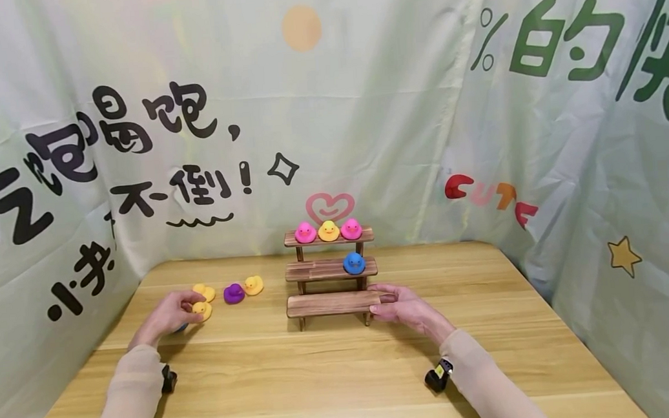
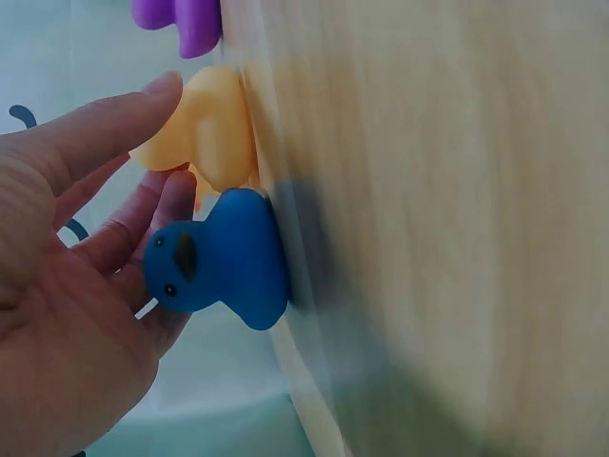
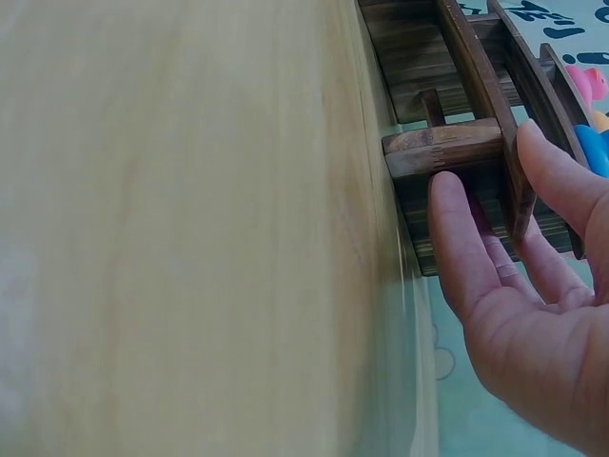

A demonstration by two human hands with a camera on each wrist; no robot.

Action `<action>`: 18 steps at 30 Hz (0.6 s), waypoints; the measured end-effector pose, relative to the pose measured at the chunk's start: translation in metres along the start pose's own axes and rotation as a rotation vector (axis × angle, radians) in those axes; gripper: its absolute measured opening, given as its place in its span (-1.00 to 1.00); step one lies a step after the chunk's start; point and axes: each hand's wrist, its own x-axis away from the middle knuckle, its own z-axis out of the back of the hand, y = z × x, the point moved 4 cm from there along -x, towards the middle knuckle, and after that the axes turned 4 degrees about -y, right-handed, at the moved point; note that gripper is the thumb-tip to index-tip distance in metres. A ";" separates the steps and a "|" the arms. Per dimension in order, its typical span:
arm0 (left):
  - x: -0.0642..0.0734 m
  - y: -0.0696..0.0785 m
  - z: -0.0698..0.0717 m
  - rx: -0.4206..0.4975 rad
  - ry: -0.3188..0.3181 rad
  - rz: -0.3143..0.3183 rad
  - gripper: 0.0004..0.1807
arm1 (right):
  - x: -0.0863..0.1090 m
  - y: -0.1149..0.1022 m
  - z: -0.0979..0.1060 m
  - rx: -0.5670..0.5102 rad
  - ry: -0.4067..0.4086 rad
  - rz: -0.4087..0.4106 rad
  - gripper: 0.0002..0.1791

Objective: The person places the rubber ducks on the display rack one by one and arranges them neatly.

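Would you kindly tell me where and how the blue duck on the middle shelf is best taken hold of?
I'd pinch the blue duck by both rounded sides of its body, from the front: it sits upright, beak outward, front unobstructed, while the top shelf rises behind.

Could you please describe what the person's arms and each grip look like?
Both arms wear long, plain, pale beige sleeves: the left sleeve and right sleeve reach about to the wrist. A small black left device and black right device sit there, the latter with a yellowish patch. The left grip and right grip are ungloved.
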 end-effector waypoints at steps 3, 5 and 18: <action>-0.001 0.001 -0.001 -0.007 0.001 0.005 -0.48 | 0.000 0.000 0.000 -0.002 0.008 -0.001 -0.28; -0.001 0.001 -0.002 -0.012 0.001 0.016 -0.44 | 0.000 0.001 -0.001 -0.003 0.007 0.000 -0.28; -0.003 0.021 0.002 0.011 0.094 -0.065 -0.46 | -0.001 -0.001 -0.001 0.000 0.026 -0.010 -0.29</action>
